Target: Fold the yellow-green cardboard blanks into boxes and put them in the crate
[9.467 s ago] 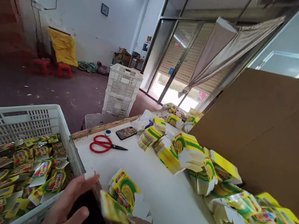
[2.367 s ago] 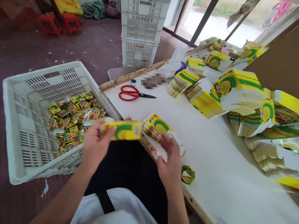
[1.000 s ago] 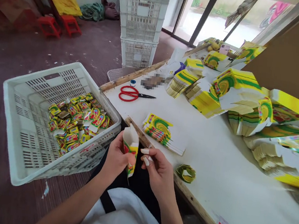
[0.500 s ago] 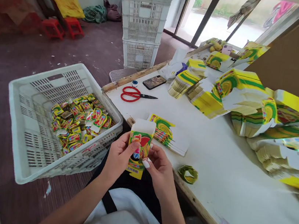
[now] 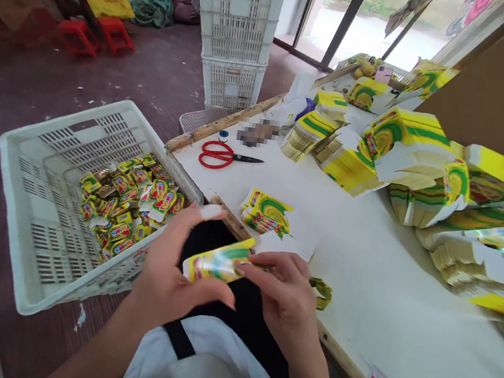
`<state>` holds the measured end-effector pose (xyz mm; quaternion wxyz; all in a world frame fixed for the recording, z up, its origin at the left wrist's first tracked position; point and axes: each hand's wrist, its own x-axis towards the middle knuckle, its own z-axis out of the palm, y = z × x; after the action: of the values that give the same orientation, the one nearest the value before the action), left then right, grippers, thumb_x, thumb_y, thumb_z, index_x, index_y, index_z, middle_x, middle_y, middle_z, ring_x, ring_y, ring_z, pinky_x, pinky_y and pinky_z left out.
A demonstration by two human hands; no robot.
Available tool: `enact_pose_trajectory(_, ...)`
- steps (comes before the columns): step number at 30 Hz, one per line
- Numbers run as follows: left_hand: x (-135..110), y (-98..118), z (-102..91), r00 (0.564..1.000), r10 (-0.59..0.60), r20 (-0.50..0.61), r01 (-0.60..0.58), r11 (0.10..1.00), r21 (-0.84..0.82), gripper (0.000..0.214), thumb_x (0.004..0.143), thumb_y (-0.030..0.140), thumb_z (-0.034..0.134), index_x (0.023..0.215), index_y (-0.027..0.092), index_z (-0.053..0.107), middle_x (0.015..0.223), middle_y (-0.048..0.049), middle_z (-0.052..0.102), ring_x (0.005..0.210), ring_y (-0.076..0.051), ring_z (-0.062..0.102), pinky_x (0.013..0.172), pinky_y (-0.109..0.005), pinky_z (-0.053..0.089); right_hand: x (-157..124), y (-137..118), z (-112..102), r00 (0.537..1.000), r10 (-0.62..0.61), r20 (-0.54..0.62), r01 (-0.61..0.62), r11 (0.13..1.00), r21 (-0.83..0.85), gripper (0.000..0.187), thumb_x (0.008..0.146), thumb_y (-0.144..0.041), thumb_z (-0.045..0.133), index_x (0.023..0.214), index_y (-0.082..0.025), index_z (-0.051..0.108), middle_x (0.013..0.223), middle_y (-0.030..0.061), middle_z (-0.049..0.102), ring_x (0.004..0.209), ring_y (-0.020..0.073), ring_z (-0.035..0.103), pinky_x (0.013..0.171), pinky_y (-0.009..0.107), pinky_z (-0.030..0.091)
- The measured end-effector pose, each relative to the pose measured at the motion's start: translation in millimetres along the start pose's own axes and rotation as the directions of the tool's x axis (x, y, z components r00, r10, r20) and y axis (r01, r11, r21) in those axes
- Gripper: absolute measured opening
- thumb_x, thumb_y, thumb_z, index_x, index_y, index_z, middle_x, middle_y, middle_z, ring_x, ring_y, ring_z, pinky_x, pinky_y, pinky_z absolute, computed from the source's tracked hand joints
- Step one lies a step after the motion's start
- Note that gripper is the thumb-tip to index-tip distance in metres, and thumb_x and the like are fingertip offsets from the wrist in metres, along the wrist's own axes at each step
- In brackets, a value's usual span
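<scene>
Both hands hold one small yellow-green carton [image 5: 217,263] over my lap, lying sideways and blurred by motion. My left hand [image 5: 170,271] cups it from the left with the forefinger raised. My right hand [image 5: 286,294] pinches its right end. A short stack of flat yellow cartons [image 5: 266,213] lies on the white table [image 5: 363,267] just beyond my hands. To my left stands a white plastic crate [image 5: 44,197] partly filled with folded cartons [image 5: 131,197].
Red scissors [image 5: 222,155] and a small tape roll [image 5: 223,136] lie near the table's far left corner. Large piles of flat cartons [image 5: 401,160] cover the table's right side. A green band [image 5: 322,291] sits at the front edge. Stacked white crates [image 5: 239,31] stand on the floor behind.
The carton, held upright half a second ago, is now turned on its side between both hands. My left forefinger has lifted off it.
</scene>
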<state>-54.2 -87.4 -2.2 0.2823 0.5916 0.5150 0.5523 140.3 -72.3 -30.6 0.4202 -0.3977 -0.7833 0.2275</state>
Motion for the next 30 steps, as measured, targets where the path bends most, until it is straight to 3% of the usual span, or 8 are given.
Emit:
enact_pose_trajectory(4,3,-6,8.7,0.87,-0.244,0.428,0.145,0.957,0.25,0.091,0.048,0.037,0.089,0.129,0.023,0.05,0.123,-0.0107,0.061,0.115,-0.035,0.058,0.1,-0.05,0.044,-3,-3,6,0.992,-0.121,-0.037,0.117,0.989,-0.096,0.043,0.084,-0.006,0.057,0.105,-0.042,0.069,0.094,-0.0006,0.069,0.089,0.0199,0.058,0.1,0.048,0.038)
enact_pose_trajectory(6,1,-13,17.9,0.835,-0.318,0.448,0.199,0.935,0.294,0.076,0.059,0.033,0.084,0.126,0.023,0.05,0.118,-0.0097,0.063,0.107,-0.031,0.062,0.094,-0.047,0.049,-9,0,12,0.976,-0.009,-0.22,-0.003,0.999,-0.05,0.05,0.083,-0.011,0.06,0.123,-0.041,0.058,0.112,0.0024,0.063,0.108,0.0232,0.054,0.107,0.051,0.033)
enact_pose_trajectory(9,-6,-20,28.3,0.869,-0.294,0.398,0.167,0.932,0.323,0.071,0.064,0.03,0.079,0.126,0.022,0.046,0.118,-0.0096,0.063,0.107,-0.03,0.062,0.092,-0.045,0.049,-17,7,22,0.88,0.329,-0.343,-0.237,0.93,0.282,0.064,0.084,-0.026,0.063,0.142,-0.032,0.037,0.137,0.0103,0.05,0.128,0.0281,0.046,0.107,0.053,0.036)
enact_pose_trajectory(12,-15,-22,32.9,0.882,-0.182,0.434,0.036,0.945,0.324,0.075,0.066,0.028,0.077,0.13,0.024,0.039,0.123,-0.01,0.059,0.108,-0.029,0.061,0.091,-0.042,0.05,-17,10,30,0.823,0.568,-0.005,-0.433,0.632,0.643,0.054,0.086,-0.044,0.058,0.135,-0.024,0.048,0.127,0.0135,0.062,0.119,0.0289,0.057,0.098,0.049,0.047)
enact_pose_trajectory(15,-19,-25,34.1,0.878,-0.066,0.473,-0.105,0.94,0.326,0.067,0.072,0.027,0.071,0.129,0.026,0.036,0.121,-0.0092,0.058,0.105,-0.027,0.061,0.088,-0.04,0.051,-9,5,33,0.766,0.57,0.297,-0.557,0.357,0.75,0.057,0.082,-0.058,0.057,0.126,-0.022,0.058,0.107,0.0128,0.071,0.107,0.0294,0.065,0.089,0.046,0.054)
enact_pose_trajectory(19,-20,-28,34.8,0.863,0.001,0.505,-0.2,0.919,0.34,0.049,0.072,0.019,0.064,0.117,0.025,0.043,0.109,-0.0062,0.059,0.095,-0.024,0.062,0.081,-0.037,0.051,-2,-1,31,0.776,0.488,0.4,-0.57,0.269,0.776,0.061,0.074,-0.064,0.064,0.119,-0.024,0.063,0.097,0.0095,0.074,0.1,0.0278,0.068,0.085,0.044,0.056)
enact_pose_trajectory(24,-19,-27,37.5,0.864,-0.077,0.498,-0.114,0.933,0.343,0.059,0.062,0.011,0.061,0.116,0.026,0.044,0.112,-0.0063,0.06,0.1,-0.027,0.062,0.087,-0.041,0.049,-12,6,36,0.791,0.484,0.375,-0.566,0.344,0.749,0.064,0.073,-0.069,0.062,0.12,-0.025,0.063,0.099,0.0088,0.074,0.099,0.0264,0.068,0.087,0.043,0.055)
enact_pose_trajectory(30,-13,-29,39.1,0.84,-0.143,0.523,-0.025,0.953,0.301,0.063,0.064,0.014,0.062,0.122,0.023,0.04,0.108,-0.0076,0.062,0.098,-0.028,0.064,0.085,-0.04,0.052,-22,4,36,0.912,0.389,0.13,-0.407,0.818,0.407,0.062,0.089,-0.044,0.055,0.146,-0.025,0.038,0.139,0.0099,0.056,0.13,0.0262,0.05,0.11,0.045,0.039)
